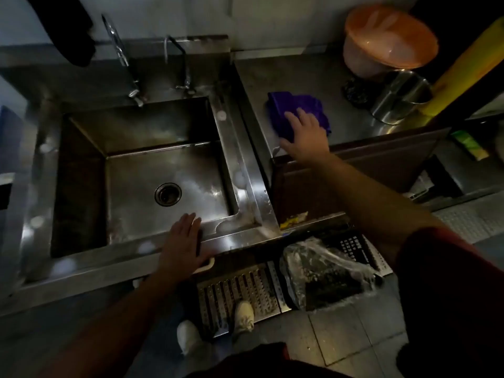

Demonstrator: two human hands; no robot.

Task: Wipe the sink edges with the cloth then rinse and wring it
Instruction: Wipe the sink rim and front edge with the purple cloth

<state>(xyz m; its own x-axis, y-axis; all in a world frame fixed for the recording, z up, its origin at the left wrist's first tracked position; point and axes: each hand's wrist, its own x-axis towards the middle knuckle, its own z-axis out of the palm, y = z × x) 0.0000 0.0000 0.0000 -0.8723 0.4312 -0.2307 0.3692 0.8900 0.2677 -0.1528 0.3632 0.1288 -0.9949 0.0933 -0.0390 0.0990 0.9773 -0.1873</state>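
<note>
The task looks barely begun. The cloth (298, 111), purple and bunched, lies on the steel counter (313, 77) at about 2 o'clock from the sink (163, 170), well apart from the basin. The right hand (306, 137) lies flat on the cloth's near edge, fingers straight and slightly spread, pressing or touching it rather than gripping; no finger is curled round the fabric. The left hand (182, 241) rests open on the sink's front rim at 6 o'clock, fingers straight and together, pointing toward the basin.

By my reading, nothing of the wiping is done. Pale spots and wet smears show on the rim at 3 o'clock and along the front edge toward 5 o'clock, and more spots sit on the left rim at 9 o'clock. The basin looks dry around the drain (168, 194), and no water can be seen running from either tap (122, 50) at 12 o'clock, though the light is dim and a thin stream would be hard to tell.

What is left, then, is nearly all of it: take up the cloth, carry it to the rim, wipe round the four edges, then rinse it under a tap and wring it over the basin.

An orange tub (387, 39) and a steel cup (401, 96) stand on the counter beyond the cloth, at 1 o'clock from it.
</note>
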